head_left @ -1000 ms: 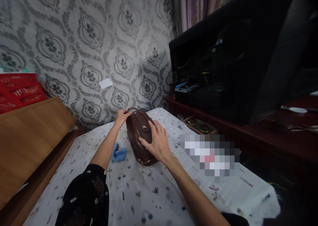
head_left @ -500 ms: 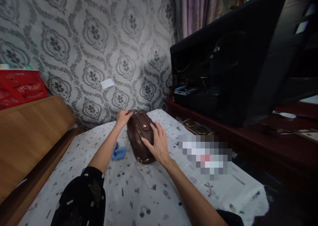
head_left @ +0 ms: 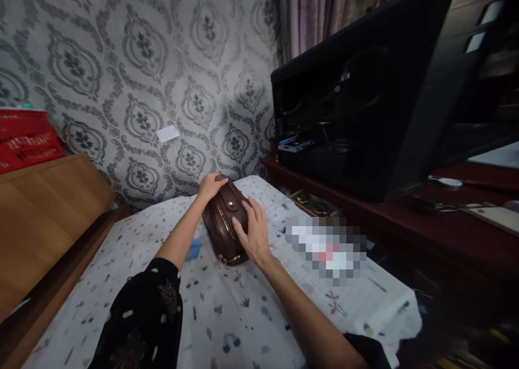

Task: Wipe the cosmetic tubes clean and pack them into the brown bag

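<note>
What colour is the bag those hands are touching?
The bag is dark brown; the head view shows it best.

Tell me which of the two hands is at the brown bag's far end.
The left hand, toward the patterned wall; the right hand is at the right side of the brown bag, nearer the camera.

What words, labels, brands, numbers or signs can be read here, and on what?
None can be read.
Red container: letter-like marks, too blurred to read.
Brown bag: clasp too small to show any lettering.
White card: no lettering visible.
Pixelated patch: contents obscured.
</note>
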`<state>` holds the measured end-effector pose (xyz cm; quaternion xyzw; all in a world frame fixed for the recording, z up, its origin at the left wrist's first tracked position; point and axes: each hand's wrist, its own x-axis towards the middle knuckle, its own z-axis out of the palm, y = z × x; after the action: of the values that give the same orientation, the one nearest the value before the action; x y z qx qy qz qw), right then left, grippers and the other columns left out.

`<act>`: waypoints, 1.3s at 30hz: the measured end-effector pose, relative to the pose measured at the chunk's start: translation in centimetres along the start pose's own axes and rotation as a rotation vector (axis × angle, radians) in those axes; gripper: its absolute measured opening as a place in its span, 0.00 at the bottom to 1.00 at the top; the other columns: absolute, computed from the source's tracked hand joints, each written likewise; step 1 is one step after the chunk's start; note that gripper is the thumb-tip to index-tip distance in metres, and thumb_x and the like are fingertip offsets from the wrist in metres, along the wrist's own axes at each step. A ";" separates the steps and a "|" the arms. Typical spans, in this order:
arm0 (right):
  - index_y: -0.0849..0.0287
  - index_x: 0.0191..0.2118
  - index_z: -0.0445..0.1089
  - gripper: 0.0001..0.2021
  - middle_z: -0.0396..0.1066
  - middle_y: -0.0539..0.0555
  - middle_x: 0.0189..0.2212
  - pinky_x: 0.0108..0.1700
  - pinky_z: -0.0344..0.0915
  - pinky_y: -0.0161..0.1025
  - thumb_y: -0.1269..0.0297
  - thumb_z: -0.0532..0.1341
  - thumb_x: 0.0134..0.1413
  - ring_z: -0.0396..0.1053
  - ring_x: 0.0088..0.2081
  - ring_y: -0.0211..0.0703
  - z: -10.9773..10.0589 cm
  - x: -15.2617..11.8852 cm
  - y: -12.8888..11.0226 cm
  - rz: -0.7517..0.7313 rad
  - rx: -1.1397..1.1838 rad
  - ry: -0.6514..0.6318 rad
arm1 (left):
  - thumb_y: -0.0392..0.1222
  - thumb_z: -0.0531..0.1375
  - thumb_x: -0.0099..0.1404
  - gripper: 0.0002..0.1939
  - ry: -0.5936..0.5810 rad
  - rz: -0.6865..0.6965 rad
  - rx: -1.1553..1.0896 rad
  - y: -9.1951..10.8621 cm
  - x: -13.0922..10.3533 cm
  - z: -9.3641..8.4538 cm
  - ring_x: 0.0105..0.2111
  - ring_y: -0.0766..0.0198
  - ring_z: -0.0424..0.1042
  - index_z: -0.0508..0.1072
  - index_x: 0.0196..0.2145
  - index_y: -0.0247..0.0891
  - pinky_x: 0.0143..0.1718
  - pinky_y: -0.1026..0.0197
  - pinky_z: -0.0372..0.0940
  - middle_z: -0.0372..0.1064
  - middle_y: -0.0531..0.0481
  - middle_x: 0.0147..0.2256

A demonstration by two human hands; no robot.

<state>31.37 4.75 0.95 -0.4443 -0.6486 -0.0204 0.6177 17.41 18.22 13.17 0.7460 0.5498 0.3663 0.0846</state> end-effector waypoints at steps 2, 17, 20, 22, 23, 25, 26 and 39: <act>0.64 0.61 0.61 0.24 0.60 0.68 0.62 0.65 0.58 0.61 0.55 0.54 0.66 0.55 0.64 0.58 0.0 0.0 0.0 -0.006 0.001 -0.004 | 0.48 0.62 0.57 0.13 0.027 -0.046 -0.015 0.0 0.4 0.3 0.27 0.61 0.67 0.75 0.22 0.37 0.32 0.62 0.59 0.68 0.52 0.21; 0.60 0.63 0.59 0.27 0.54 0.67 0.66 0.66 0.55 0.62 0.50 0.53 0.65 0.52 0.67 0.58 -0.2 -0.1 -0.3 0.064 0.001 -0.040 | 0.45 0.64 0.57 0.13 0.019 0.031 -0.037 0.0 -1.9 -2.5 0.37 0.59 0.72 0.78 0.39 0.37 0.40 0.62 0.63 0.76 0.49 0.35; 0.60 0.63 0.59 0.31 0.50 0.69 0.67 0.65 0.54 0.63 0.44 0.55 0.62 0.50 0.68 0.61 -0.1 -0.3 -0.3 0.071 -0.030 -0.047 | 0.42 0.65 0.56 0.08 0.066 -0.014 0.071 -0.8 -2.3 -4.1 0.36 0.58 0.70 0.78 0.33 0.37 0.38 0.61 0.60 0.75 0.49 0.32; 0.61 0.63 0.60 0.33 0.50 0.69 0.67 0.65 0.54 0.64 0.42 0.56 0.61 0.51 0.67 0.63 0.0 -0.3 -0.2 0.070 -0.044 -0.047 | 0.43 0.63 0.57 0.07 0.081 -0.048 0.138 -1.3 -2.9 -4.7 0.31 0.59 0.68 0.76 0.26 0.37 0.34 0.61 0.57 0.71 0.50 0.26; 0.61 0.62 0.60 0.33 0.50 0.70 0.66 0.64 0.55 0.64 0.42 0.56 0.60 0.51 0.67 0.63 0.1 -0.3 -0.1 0.070 -0.048 -0.043 | 0.43 0.63 0.58 0.08 0.087 -0.060 0.167 -1.4 -3.1 -4.8 0.30 0.59 0.67 0.74 0.24 0.37 0.33 0.61 0.56 0.69 0.50 0.24; 0.60 0.62 0.61 0.33 0.51 0.69 0.66 0.64 0.55 0.64 0.41 0.56 0.60 0.52 0.66 0.63 0.2 -0.3 -0.1 0.066 -0.051 -0.033 | 0.43 0.62 0.59 0.10 0.098 -0.071 0.212 -1.3 -3.6 -4.9 0.29 0.60 0.66 0.73 0.22 0.38 0.32 0.61 0.54 0.67 0.51 0.22; 0.60 0.62 0.61 0.33 0.52 0.69 0.65 0.63 0.55 0.64 0.42 0.56 0.60 0.53 0.66 0.63 0.2 -0.3 0.0 0.063 -0.049 -0.030 | 0.43 0.62 0.59 0.10 0.101 -0.071 0.228 -1.1 -3.9 -4.9 0.29 0.60 0.66 0.73 0.22 0.38 0.32 0.61 0.54 0.67 0.51 0.21; 0.61 0.68 0.50 0.37 0.53 0.69 0.66 0.66 0.54 0.63 0.44 0.56 0.61 0.52 0.68 0.61 0.2 -0.3 -0.1 0.122 0.063 0.009 | 0.42 0.59 0.61 0.12 0.013 0.051 0.217 0.9 -6.4 -4.9 0.26 0.63 0.63 0.69 0.21 0.38 0.31 0.62 0.54 0.63 0.54 0.21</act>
<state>31.06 4.65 0.68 -0.4634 -0.6178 0.0357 0.6343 14.15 10.81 14.28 0.7622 0.5674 0.3115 -0.0094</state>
